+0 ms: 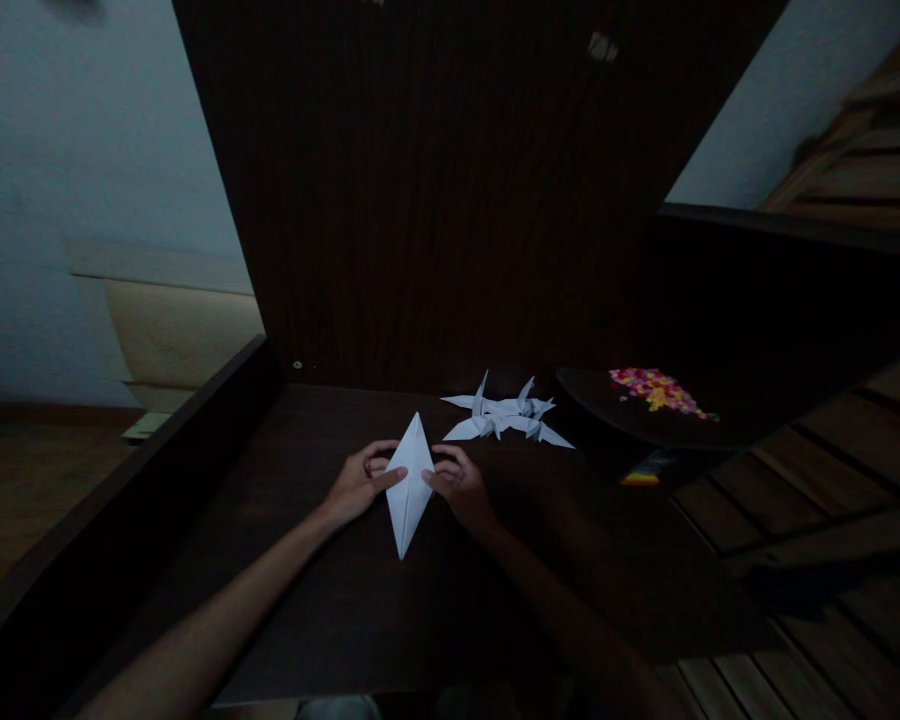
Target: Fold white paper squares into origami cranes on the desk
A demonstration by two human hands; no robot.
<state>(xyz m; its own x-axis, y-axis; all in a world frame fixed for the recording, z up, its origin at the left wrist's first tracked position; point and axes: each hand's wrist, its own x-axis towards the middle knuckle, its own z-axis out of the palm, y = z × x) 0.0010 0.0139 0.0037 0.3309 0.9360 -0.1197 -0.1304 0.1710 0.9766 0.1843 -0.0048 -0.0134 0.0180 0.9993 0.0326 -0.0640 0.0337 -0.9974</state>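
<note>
A white sheet folded into a long diamond, an origami paper [412,500], is held upright between both hands over the dark desk [330,620]. My left hand [360,482] grips its left corner, thumb on the front face and fingers behind. On the opposite corner, my right hand [459,484] pinches the paper the same way. A crease runs down the diamond's middle. Just beyond my right hand, several folded white paper cranes [502,408] lie close together on the desk, their points sticking out.
A small rounded shelf [592,400] at the right carries a heap of pink, red and yellow bits [656,388]. A tall dark panel [450,200] closes off the back. A raised side board [157,470] borders the left. Wooden slats [810,480] stand at far right.
</note>
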